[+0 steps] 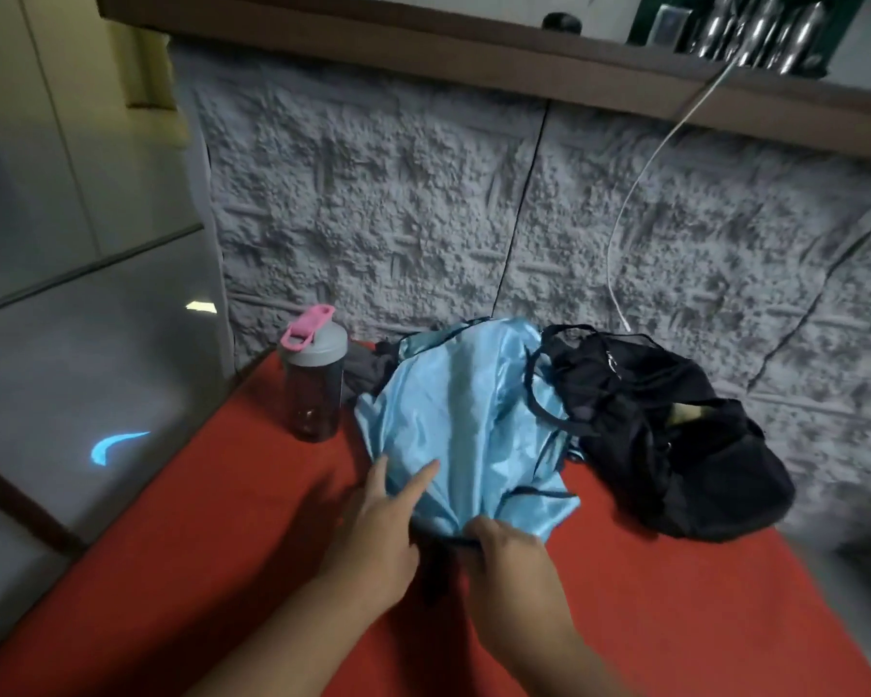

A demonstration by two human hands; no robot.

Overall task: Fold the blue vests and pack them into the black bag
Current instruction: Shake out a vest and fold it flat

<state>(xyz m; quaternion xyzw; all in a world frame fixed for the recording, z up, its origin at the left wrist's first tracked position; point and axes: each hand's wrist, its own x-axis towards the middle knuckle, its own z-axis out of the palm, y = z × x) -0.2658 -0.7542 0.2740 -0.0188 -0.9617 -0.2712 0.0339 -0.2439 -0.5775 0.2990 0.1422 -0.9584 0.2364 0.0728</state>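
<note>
Both hands work at the near end of a shiny blue vest (461, 425) spread in a rumpled heap on the red worktop (675, 611). Her or his left hand (380, 520) lies flat against the cloth, fingers straight, the forefinger stretched out over the fabric's lower left part. On the other side, the right hand (506, 545) has its fingers curled over the vest's dark-trimmed bottom edge, gripping it where the cloth bunches together.

From there the vest runs away toward the wall, its dark piping showing along the right side and at the far end. Just beside it on the right, touching its edge, sits the black bag (675, 435), slumped and open at the top, with thin straps looping over toward the blue cloth. Something yellowish shows inside its mouth, too small to tell what.

To the left of the vest stands a water bottle (313, 382) with a grey cap and a pink loop, upright on the worktop. A dark grey cloth (360, 377) lies between the bottle and the vest. A white cable (639, 193) hangs down the textured grey wall (373, 193) behind.
</note>
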